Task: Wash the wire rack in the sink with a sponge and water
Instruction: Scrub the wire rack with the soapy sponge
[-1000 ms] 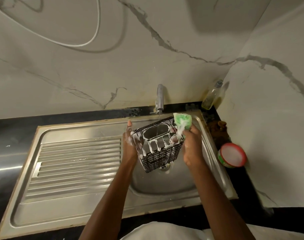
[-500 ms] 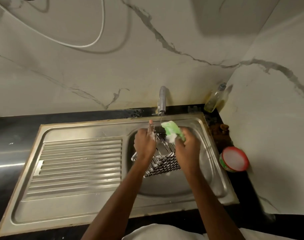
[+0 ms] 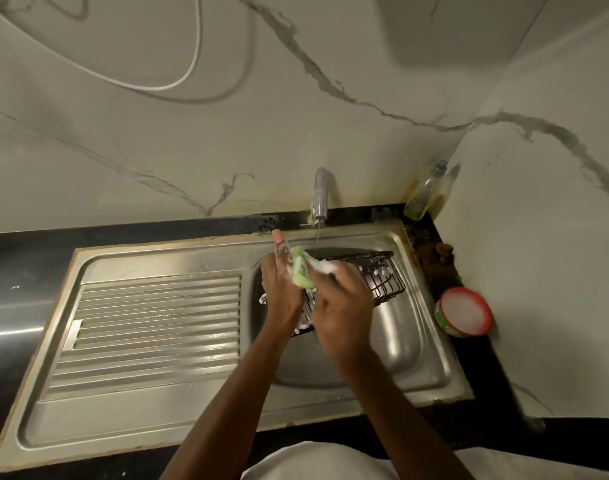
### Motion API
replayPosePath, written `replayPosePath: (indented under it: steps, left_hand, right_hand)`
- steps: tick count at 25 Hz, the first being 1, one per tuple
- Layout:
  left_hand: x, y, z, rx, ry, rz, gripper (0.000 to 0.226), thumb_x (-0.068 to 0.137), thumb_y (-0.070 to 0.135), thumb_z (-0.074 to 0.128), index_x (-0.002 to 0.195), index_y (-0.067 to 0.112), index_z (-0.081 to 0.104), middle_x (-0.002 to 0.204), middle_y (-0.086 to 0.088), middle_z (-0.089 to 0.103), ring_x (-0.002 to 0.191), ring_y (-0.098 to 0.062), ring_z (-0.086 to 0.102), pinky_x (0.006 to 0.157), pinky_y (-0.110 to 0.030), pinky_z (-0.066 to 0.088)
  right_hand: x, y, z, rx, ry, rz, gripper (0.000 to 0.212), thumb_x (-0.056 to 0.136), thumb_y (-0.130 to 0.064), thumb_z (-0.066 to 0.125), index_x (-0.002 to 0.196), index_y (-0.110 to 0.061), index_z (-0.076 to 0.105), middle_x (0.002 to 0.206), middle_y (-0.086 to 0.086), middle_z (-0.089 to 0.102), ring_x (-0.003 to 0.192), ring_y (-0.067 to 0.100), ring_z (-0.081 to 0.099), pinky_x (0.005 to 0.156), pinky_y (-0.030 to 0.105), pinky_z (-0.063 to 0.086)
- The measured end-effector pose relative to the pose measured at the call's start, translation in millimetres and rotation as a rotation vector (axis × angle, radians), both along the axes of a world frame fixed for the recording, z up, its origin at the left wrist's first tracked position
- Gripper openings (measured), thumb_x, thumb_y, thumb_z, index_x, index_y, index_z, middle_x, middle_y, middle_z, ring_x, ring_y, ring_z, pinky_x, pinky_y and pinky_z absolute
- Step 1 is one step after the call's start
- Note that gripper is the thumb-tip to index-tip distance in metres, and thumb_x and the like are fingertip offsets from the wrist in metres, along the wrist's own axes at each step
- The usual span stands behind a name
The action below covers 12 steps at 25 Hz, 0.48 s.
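Observation:
A black wire rack (image 3: pixel 382 275), streaked with white foam, lies tilted over the bowl of the steel sink (image 3: pixel 410 344). My left hand (image 3: pixel 282 289) grips its left end, with the fingers stretched upward. My right hand (image 3: pixel 341 306) is closed around a green soapy sponge (image 3: pixel 301 271) and presses it against the rack's upper left edge, right beside my left hand. Both hands hide the middle of the rack. A thin stream of water falls from the tap (image 3: pixel 320 195) just behind the rack.
The ribbed steel drainboard (image 3: pixel 150 327) fills the left side. A clear bottle (image 3: pixel 426 192) stands in the back right corner. A round red-rimmed tub (image 3: pixel 464 311) sits on the black counter right of the sink. Marble walls close in behind and right.
The rack has turned from standing upright to lying lengthwise toward the right. My right hand has carried the sponge from the rack's right top corner leftward, next to my left hand.

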State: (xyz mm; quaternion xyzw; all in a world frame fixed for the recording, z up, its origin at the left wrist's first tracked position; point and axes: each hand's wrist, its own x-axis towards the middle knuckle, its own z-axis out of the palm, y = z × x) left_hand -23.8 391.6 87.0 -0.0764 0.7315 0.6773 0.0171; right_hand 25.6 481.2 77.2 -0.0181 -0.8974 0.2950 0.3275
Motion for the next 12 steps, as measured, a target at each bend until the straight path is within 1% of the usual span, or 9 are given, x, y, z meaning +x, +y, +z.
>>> replayPosePath:
  steps: [2,4,5,6,8,9,10,11,12]
  left_hand:
    - [1.2,4.1,-4.4,0.031,0.042,0.021,0.019,0.112,0.027,0.042,0.110,0.044,0.050,0.091,0.017,0.055,0.078,0.006,0.055,0.075,-0.028,0.046]
    - [2.1,2.5,-5.3,0.075,0.108,0.084,0.039,0.110,0.036,0.044,0.074,0.023,0.052,0.061,0.014,0.056,0.057,-0.009,0.052,0.062,-0.040,0.049]
    - [1.5,0.5,-5.0,0.074,0.127,0.092,0.049,0.106,0.045,0.046,0.070,0.012,0.055,0.059,0.010,0.054,0.058,-0.019,0.050,0.061,-0.046,0.051]
    - [-1.0,-0.5,-5.8,0.040,0.133,0.093,0.055,0.103,0.051,0.049,0.078,0.004,0.063,0.065,0.005,0.054,0.063,-0.024,0.050,0.065,-0.053,0.053]
    - [-3.5,-0.5,-11.7,-0.091,0.146,0.034,0.057,0.101,0.057,0.053,0.126,0.008,0.067,0.091,-0.007,0.050,0.083,-0.027,0.051,0.084,-0.052,0.053]
    - [-2.7,-0.3,-11.3,-0.104,0.115,0.009,0.056,0.101,0.060,0.051,0.128,0.012,0.064,0.096,-0.009,0.048,0.087,-0.024,0.051,0.089,-0.048,0.051]
    - [-1.9,2.2,-9.7,-0.006,0.089,0.015,0.044,0.104,0.056,0.049,0.109,0.015,0.064,0.092,-0.008,0.052,0.084,-0.020,0.054,0.087,-0.045,0.053]
    - [-0.4,3.3,-9.6,0.054,0.078,0.027,0.026,0.108,0.044,0.048,0.093,0.026,0.059,0.084,0.003,0.059,0.077,-0.008,0.058,0.081,-0.040,0.056]
    - [0.6,3.7,-9.5,0.080,0.065,0.053,0.024,0.110,0.030,0.047,0.087,0.033,0.053,0.075,0.013,0.064,0.069,0.001,0.060,0.074,-0.027,0.056]
  right_hand:
    - [-3.9,12.1,-0.4,0.016,-0.017,-0.007,0.037,0.078,0.002,0.061,0.108,-0.012,0.078,0.086,0.005,0.066,0.077,0.021,0.059,0.059,0.029,0.053]
    - [-8.4,29.6,-0.8,-0.050,-0.055,-0.162,0.035,0.075,0.005,0.067,0.106,-0.010,0.077,0.085,0.006,0.069,0.076,0.022,0.062,0.057,0.034,0.058]
    - [-6.9,27.9,-1.7,-0.066,-0.074,-0.181,0.036,0.075,0.005,0.069,0.106,-0.010,0.077,0.086,0.007,0.069,0.077,0.022,0.062,0.058,0.034,0.058]
    - [-3.3,19.0,-1.3,-0.047,-0.070,-0.127,0.037,0.074,0.007,0.070,0.106,-0.011,0.078,0.087,0.007,0.068,0.079,0.021,0.060,0.060,0.030,0.056]
    - [3.0,4.3,0.1,0.022,-0.027,0.012,0.039,0.076,0.005,0.068,0.111,-0.012,0.077,0.088,0.006,0.064,0.080,0.019,0.054,0.063,0.019,0.047]
    - [-0.7,9.6,-0.2,0.026,-0.019,0.018,0.039,0.078,0.002,0.068,0.113,-0.013,0.076,0.087,0.005,0.062,0.080,0.017,0.051,0.064,0.014,0.041]
    - [-6.5,19.2,0.0,-0.015,-0.023,-0.036,0.039,0.079,0.000,0.069,0.114,-0.013,0.076,0.086,0.004,0.060,0.079,0.015,0.049,0.065,0.010,0.035]
    - [-10.9,25.7,1.5,-0.068,-0.038,-0.114,0.039,0.078,0.000,0.071,0.115,-0.012,0.075,0.085,0.004,0.059,0.079,0.014,0.048,0.066,0.007,0.032]
    - [-12.3,25.8,1.2,-0.093,-0.057,-0.153,0.040,0.078,0.002,0.073,0.116,-0.011,0.074,0.087,0.004,0.059,0.079,0.014,0.048,0.066,0.008,0.034]
